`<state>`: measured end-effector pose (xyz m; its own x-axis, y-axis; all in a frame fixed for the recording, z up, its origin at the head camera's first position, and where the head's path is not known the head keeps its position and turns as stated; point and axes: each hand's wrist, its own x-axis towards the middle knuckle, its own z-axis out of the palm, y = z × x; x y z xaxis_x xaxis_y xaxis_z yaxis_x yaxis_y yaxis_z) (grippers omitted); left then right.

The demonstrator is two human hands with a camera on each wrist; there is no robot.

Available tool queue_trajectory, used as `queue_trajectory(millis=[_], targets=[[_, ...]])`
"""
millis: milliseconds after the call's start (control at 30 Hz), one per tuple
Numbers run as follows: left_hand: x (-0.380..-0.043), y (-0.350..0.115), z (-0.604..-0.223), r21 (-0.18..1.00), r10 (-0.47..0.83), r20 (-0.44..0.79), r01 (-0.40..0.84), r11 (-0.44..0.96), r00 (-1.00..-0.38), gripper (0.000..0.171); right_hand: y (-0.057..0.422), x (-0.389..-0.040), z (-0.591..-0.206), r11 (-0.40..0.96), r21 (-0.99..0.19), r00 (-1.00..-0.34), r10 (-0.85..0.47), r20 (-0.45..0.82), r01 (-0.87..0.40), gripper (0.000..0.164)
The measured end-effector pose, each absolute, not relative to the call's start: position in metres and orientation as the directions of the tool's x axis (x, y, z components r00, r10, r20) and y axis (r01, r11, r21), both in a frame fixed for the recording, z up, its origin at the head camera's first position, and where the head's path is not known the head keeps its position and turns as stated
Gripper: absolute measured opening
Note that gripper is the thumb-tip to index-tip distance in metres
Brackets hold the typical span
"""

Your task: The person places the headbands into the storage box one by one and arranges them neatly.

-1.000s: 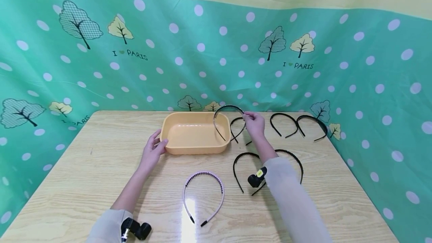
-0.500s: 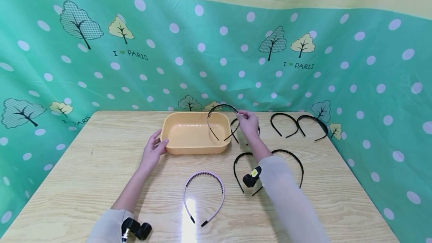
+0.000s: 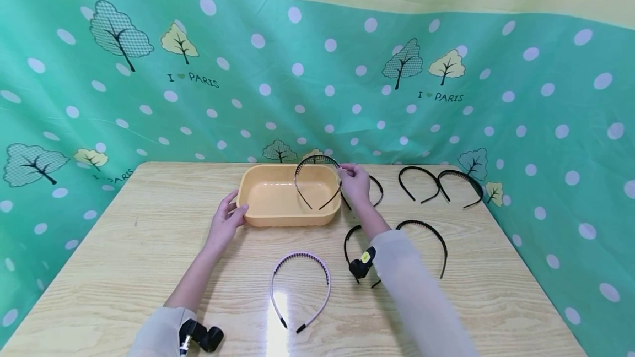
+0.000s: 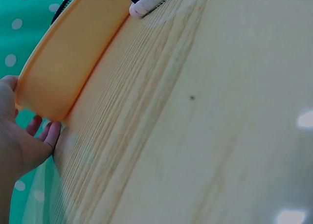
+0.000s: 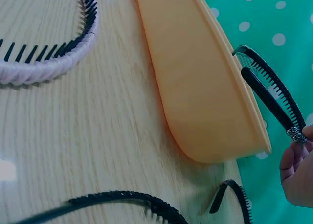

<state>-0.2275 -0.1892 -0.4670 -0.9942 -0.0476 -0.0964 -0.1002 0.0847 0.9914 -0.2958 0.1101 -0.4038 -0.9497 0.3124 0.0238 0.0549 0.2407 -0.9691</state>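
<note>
My right hand (image 3: 356,185) pinches a black toothed headband (image 3: 317,157) by its side, holding it over the right end of a pale orange plastic basin (image 3: 288,221). In the right wrist view a glittery band (image 5: 296,134) shows on the headband right at the fingertips, and its arch reaches over the basin's rim. The basin stands on the table. My left hand (image 3: 227,223) grips its left end; in the left wrist view the thumb is at the rim and the fingers (image 4: 53,134) are by the base.
A lilac headband (image 3: 300,254) with black teeth lies in front of the basin. Several black headbands (image 3: 416,168) lie on the table (image 3: 124,247) to the right, some partly hidden by the right arm. A polka-dot curtain (image 3: 327,70) hangs behind.
My right hand has moved left with the black headband, bringing it further over the basin. The left hand and the basin have stayed in place.
</note>
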Motion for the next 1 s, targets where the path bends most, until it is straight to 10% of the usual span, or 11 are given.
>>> queue_trajectory(millis=[1000], targets=[[-0.212,-0.18,-0.439,0.986,-0.045,-0.124,-0.128,0.108,-0.991,0.06,0.073,-0.293,-0.41,0.246,-0.969,-0.968,0.246,0.055,0.008,0.017]])
